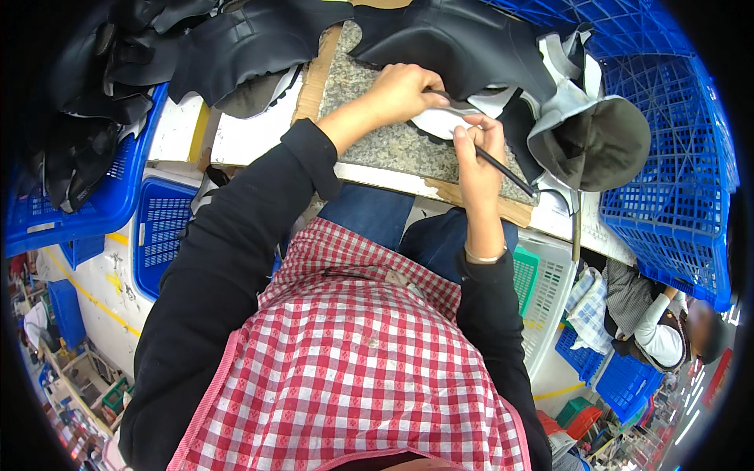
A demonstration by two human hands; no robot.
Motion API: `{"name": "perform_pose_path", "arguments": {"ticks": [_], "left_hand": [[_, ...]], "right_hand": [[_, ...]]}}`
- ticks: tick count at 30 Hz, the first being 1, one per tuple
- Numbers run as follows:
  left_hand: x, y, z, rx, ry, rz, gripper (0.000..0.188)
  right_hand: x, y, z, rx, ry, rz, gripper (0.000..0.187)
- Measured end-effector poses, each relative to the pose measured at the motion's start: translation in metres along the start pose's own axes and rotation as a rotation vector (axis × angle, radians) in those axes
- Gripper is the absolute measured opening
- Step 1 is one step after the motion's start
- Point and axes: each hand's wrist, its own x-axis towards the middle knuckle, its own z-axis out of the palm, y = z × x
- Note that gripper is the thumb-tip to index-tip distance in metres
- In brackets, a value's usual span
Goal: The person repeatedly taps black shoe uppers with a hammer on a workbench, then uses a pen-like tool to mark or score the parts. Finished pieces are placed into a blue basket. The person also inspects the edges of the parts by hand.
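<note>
Above the slab (385,153), the right hand (481,159) half-hides a rod (503,169)

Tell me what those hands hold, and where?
The right hand holds a thin black stick near its upper end; the left hand pinches the edge of the black piece.

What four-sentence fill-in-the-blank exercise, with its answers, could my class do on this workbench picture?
1. A slim black tool is held in the person's ____ hand.
2. The apron is checked in white and ____.
3. The plastic crate at the picture's right is coloured ____.
4. The left arm's sleeve is coloured ____.

Missing words: right; red; blue; black.
</note>
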Motion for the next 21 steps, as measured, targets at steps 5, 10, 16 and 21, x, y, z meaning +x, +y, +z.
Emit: {"name": "perform_pose_path", "arguments": {"ticks": [5,10,16,21], "left_hand": [[-0.001,0.002,0.011,0.043,0.097,0.031,0.027],[-0.004,-0.001,0.013,0.0,0.144,0.093,0.026],[-0.005,-0.001,0.015,0.011,0.151,0.08,0.027],[-0.004,0.001,0.014,0.009,0.146,0.08,0.027]], "right_hand": [[0.02,0.02,-0.001,-0.188,0.099,0.053,0.026],[0.019,0.026,-0.003,-0.316,0.107,-0.034,0.033],[0.021,0.031,0.001,-0.422,0.101,-0.078,0.03],[0.02,0.037,-0.001,-0.365,0.065,-0.042,0.031]]}}
